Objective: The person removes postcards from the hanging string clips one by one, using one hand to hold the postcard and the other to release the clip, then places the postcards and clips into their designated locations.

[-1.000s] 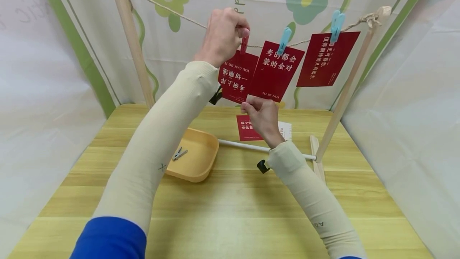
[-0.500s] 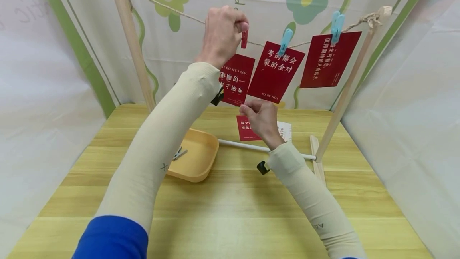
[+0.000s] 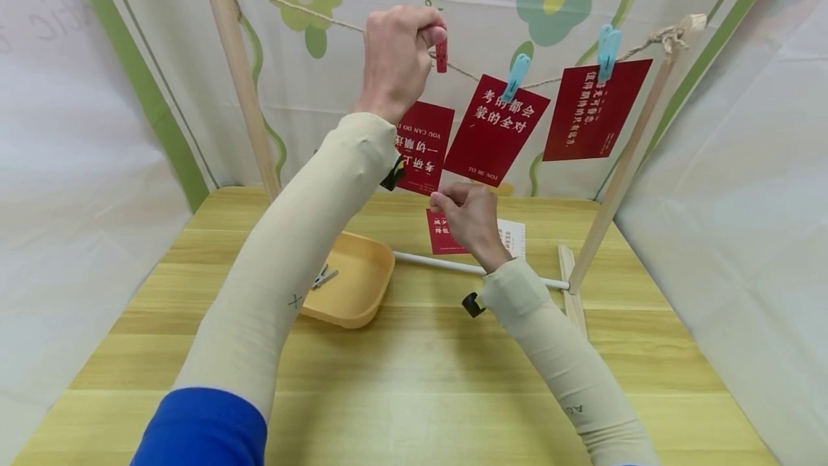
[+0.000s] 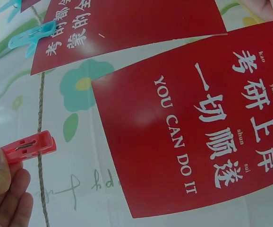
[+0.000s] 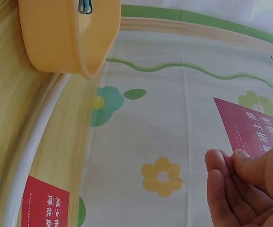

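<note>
My left hand (image 3: 397, 56) pinches a red clothespin (image 4: 30, 145) at the twine (image 4: 41, 104), which passes by the pin's jaws. Below it, my right hand (image 3: 472, 218) pinches a corner of a red card (image 4: 174, 127) printed "YOU CAN DO IT". That card's upper edge stands apart from the red clothespin, below the twine. To its right, a second red card (image 3: 497, 131) hangs from a blue clothespin (image 3: 517, 78). A third red card (image 3: 596, 110) hangs farther right under another blue clothespin (image 3: 608, 52).
Wooden posts, left (image 3: 239, 78) and right (image 3: 637, 157), carry the twine. A yellow tray (image 3: 362, 286) with clothespins (image 3: 325, 277) stands on the table. Behind the white rod (image 3: 446, 263) lie a red card (image 3: 446, 232) and a white card (image 3: 512, 236).
The left hand has lifted the red clothespin slightly, away from the card's top edge. The card in the right hand has dropped a little and shifted left.
</note>
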A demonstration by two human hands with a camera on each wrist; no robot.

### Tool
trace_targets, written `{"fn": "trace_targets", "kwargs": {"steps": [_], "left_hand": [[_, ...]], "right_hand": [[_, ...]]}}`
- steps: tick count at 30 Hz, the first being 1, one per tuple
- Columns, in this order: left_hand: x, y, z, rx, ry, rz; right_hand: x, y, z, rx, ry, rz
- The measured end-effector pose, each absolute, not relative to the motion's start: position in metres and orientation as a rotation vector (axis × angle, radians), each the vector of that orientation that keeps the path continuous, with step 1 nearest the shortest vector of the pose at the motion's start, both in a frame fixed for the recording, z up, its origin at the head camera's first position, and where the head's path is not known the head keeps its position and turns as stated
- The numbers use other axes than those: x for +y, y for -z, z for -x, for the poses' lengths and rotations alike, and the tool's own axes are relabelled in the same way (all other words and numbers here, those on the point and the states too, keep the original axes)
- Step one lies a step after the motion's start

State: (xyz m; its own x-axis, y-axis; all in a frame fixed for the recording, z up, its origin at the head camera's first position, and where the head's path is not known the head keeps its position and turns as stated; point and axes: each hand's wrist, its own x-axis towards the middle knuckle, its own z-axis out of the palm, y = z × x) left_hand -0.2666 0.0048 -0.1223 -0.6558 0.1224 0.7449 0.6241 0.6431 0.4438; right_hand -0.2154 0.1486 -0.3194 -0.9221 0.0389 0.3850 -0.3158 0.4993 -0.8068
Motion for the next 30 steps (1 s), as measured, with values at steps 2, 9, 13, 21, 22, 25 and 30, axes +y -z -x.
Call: {"fn": "trace_targets", "kwargs": {"steps": [2, 9, 13, 21, 22, 25, 30], "left_hand": [[0.004, 0.122, 0.267, -2.147, 0.931, 0.584], [0.002, 0.122, 0.266, -2.147, 0.965, 0.559], [0.001, 0.122, 0.267, -2.159, 0.968, 0.546], [-0.003, 0.121, 0.267, -2.19, 1.018, 0.49], [-0.003, 0.12, 0.267, -2.193, 1.028, 0.482], [-0.006, 0.119, 0.267, -2.19, 1.078, 0.457], [-0.008, 0.117, 0.268, -2.173, 1.155, 0.445]], "right_hand": [[0.148, 0.32, 0.215, -2.396, -1.393, -0.231], [0.147, 0.32, 0.214, -2.4, -1.405, -0.232], [0.147, 0.321, 0.214, -2.407, -1.406, -0.232], [0.147, 0.321, 0.214, -2.416, -1.427, -0.231], [0.147, 0.321, 0.214, -2.417, -1.431, -0.23], [0.146, 0.321, 0.213, -2.425, -1.439, -0.225], [0.147, 0.321, 0.213, -2.434, -1.452, -0.219]]}}
